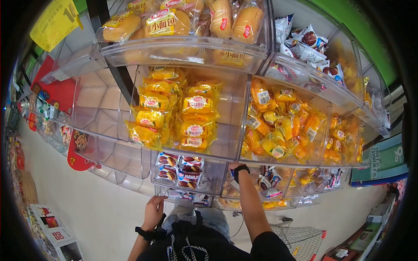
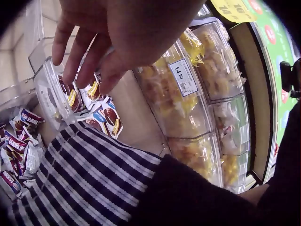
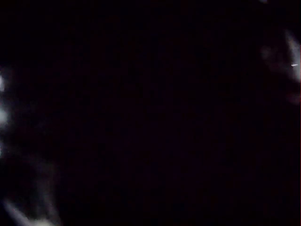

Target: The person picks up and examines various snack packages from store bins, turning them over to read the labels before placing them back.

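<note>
My left hand [image 1: 153,213] hangs beside my body below the lower bins in the head view, holding nothing. In the left wrist view the left hand [image 2: 122,37] has loosely bent, spread fingers in front of white-and-brown snack packets [image 2: 111,117]. My right hand [image 1: 234,166] reaches to the front of a lower bin, under the bin of loose orange packets [image 1: 283,130]; its fingers are mostly hidden. The right wrist view is almost wholly dark. Stacked yellow bread packs [image 1: 193,114] stand in the middle bin, above the bin of brown-and-white packets [image 1: 190,172].
Large bread packs [image 1: 167,24] fill the top bin [image 1: 183,51], with white packets [image 1: 309,43] to its right. A yellow price sign [image 1: 54,26] hangs at the upper left. A wire shopping cart [image 1: 300,241] stands at the lower right. Promotional signs [image 1: 385,158] are at the right.
</note>
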Demonstrator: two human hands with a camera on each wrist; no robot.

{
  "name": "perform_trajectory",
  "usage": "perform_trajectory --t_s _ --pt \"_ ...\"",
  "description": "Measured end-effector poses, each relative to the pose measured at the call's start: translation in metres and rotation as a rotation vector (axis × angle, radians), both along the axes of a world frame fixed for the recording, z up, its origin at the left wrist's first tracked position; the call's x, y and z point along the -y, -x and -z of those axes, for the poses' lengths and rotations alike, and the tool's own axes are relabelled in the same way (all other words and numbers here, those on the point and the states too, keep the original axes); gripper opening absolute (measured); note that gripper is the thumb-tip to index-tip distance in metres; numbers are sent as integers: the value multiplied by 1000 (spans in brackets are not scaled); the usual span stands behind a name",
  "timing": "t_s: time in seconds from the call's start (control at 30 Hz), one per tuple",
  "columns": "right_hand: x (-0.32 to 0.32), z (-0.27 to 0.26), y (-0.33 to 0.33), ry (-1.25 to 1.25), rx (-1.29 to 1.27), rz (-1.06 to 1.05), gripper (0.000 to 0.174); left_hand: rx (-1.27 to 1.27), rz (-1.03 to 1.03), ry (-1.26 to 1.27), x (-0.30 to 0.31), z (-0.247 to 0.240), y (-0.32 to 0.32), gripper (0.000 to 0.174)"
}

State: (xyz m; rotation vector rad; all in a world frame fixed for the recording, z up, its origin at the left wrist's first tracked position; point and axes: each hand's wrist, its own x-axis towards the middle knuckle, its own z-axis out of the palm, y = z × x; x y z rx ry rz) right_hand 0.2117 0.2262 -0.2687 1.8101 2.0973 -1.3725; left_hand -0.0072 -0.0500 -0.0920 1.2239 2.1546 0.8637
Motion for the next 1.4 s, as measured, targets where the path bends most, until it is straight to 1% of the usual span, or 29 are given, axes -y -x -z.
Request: perform_trajectory --t_s 0.2,0.23,0.27,0.3,0.33,0.37,0.4,0.43,0.5,0.57,0.6,0.63,0.67,0.77,0.83,0.87,0.9,0.93,0.97,1.0,1.03,1.07,1.1,1.17,1.23,1.27,1.3,1.37,1.4 --pt "-8 10 -27 165 -223 222 22 9 39 -24 -2 3 1 17" --pt "-8 -5 -25 188 -260 256 21 9 53 -31 -3 2 1 17" --pt "-4 -24 -33 351 -280 290 22 14 52 -38 -5 -1 1 17" --pt "12 -43 -39 346 -472 448 36 26 70 -34 -9 -6 1 16" --pt "29 -84 -42 315 -493 496 49 39 91 -31 -13 -10 1 15" --pt "42 -76 -59 374 -811 454 60 44 95 -38 -16 -11 1 15" --pt "56 -94 -70 486 -1005 395 67 152 116 -50 -20 -11 0 16" --pt "76 -118 -72 435 -1083 499 64 261 139 -59 -24 -12 -2 17" --pt "121 -169 -63 715 -1636 346 60 771 219 -40 -40 -14 -13 31" --pt "146 -148 -66 976 -1785 303 70 1125 289 -26 -56 -37 -25 42" --pt "135 -133 -59 1001 -1768 -249 71 1119 297 -29 -61 -45 -29 42" --pt "137 -143 -49 993 -1773 -257 71 1400 320 3 -65 -52 -34 43" --pt "143 -162 -36 1015 -1797 -213 74 1681 341 39 -68 -60 -36 45" --pt "165 -202 -10 1050 -1845 -132 82 1641 444 66 -72 -93 -37 45" --pt "175 -220 1 1070 -1905 50 91 1558 419 48 -68 -92 -33 43" --pt "177 -239 3 1054 -1862 136 92 1485 374 -11 -66 -97 -29 39" --pt "179 -241 4 1050 -1864 130 92 1413 329 -69 -64 -100 -26 34" --pt "179 -242 5 957 -1784 209 88 1388 232 -121 -63 -102 -23 33" --pt "180 -244 5 865 -1701 285 84 1387 234 -127 -62 -102 -18 33" --pt "176 -250 3 820 -1610 334 74 1401 143 -194 -62 -100 -12 35" --pt "175 -253 5 822 -1608 326 74 1413 50 -260 -62 -97 -8 37" --pt "175 -255 7 688 -1526 493 70 1483 9 -357 -63 -88 -5 42" --pt "175 -258 9 552 -1435 652 67 1482 8 -364 -61 -93 -3 42" --pt "175 -273 14 532 -1487 625 61 1498 -57 -449 -56 -107 -2 47" --pt "175 -283 23 590 -1756 565 60 1506 -69 -452 -52 -107 0 48" --pt "175 -289 28 635 -1796 574 59 1555 -87 -448 -51 -106 1 46" --pt "174 -290 32 637 -1797 573 59 1606 -104 -442 -50 -105 1 45" --pt "173 -294 42 499 -1664 407 60 1674 -144 -439 -50 -102 3 42" --pt "176 -297 50 401 -1596 452 55 1680 -145 -440 -50 -100 4 40"
